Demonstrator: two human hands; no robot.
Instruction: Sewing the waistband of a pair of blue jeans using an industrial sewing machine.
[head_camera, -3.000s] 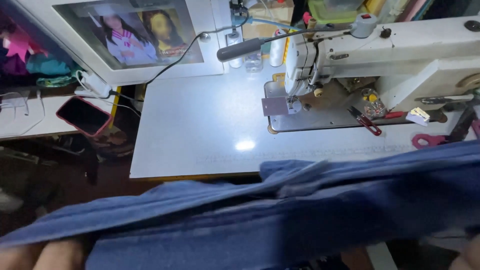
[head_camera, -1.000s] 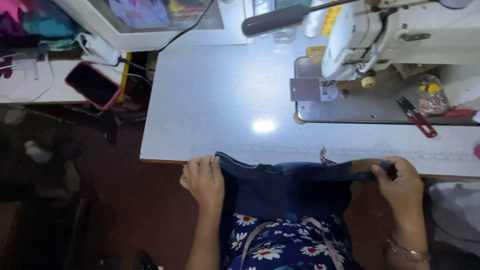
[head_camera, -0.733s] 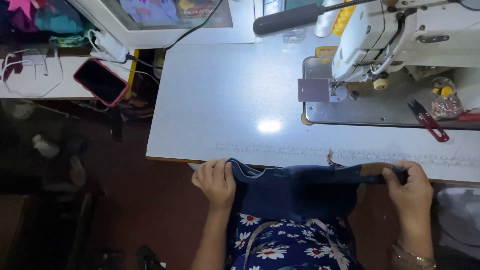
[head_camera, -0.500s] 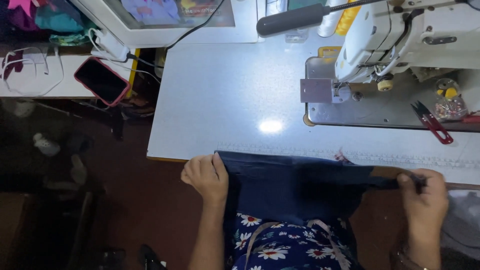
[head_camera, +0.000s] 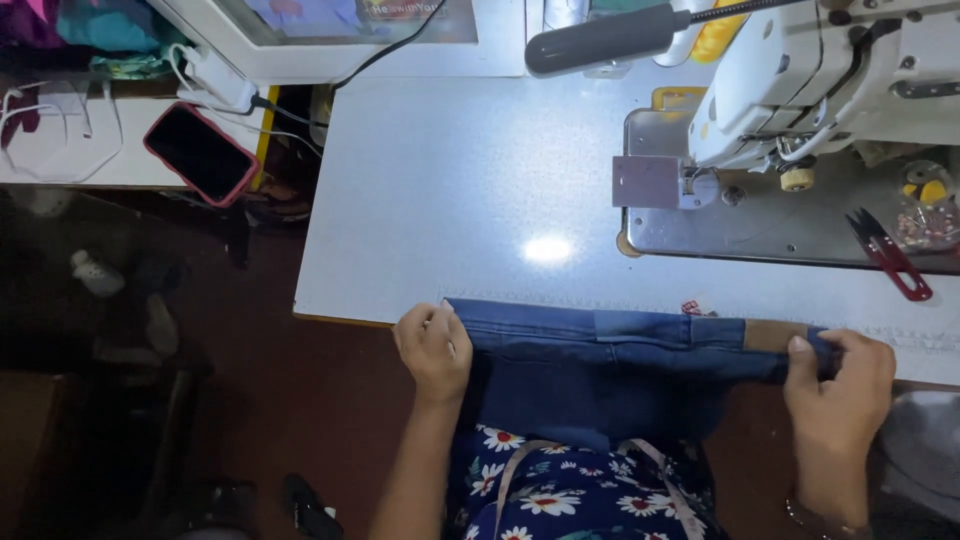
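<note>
- The left hand (head_camera: 434, 345) is curled closed, pinching the left end of the denim waistband (head_camera: 620, 335).
- The right hand (head_camera: 838, 385) grips the right end, thumb on top beside a brown patch (leather, by the look).
- The waistband lies stretched flat along the near edge of the white tabletop (head_camera: 450, 200); the rest of the jeans hangs down over a floral lap.
- Farther right stand a sewing machine (head_camera: 830, 90) and red thread snips (head_camera: 890, 255).
- A phone (head_camera: 200, 152) lies far left.

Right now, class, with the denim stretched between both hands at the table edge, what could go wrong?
The denim waistband lies only on the table's near edge, so it may slide into the lap if the left hand or right hand loosens. The red thread snips lie loose nearby and could snag the cloth.
</note>
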